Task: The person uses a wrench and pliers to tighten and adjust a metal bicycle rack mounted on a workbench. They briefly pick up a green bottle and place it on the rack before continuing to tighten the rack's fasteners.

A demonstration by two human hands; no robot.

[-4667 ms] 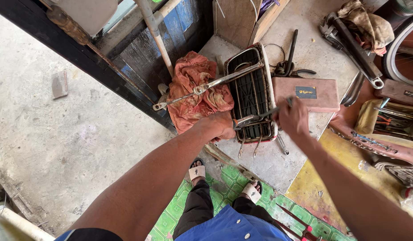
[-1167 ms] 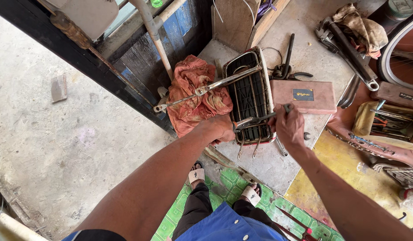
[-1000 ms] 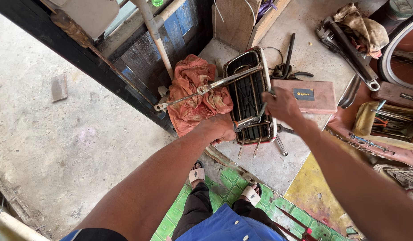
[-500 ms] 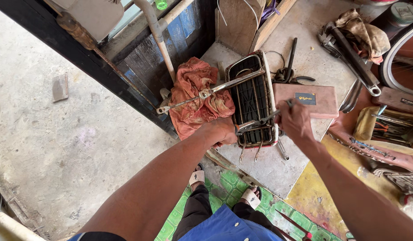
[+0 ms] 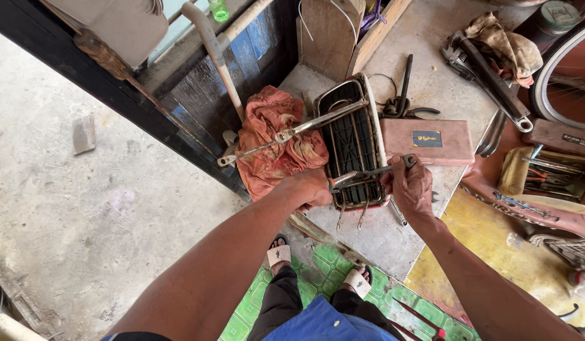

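Metal rack between both hands

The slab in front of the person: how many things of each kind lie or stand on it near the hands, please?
Metal rack: 1
Orange rag: 1
Pink flat case: 1
Wrench in the right hand: 1
Pliers: 1
Total: 5
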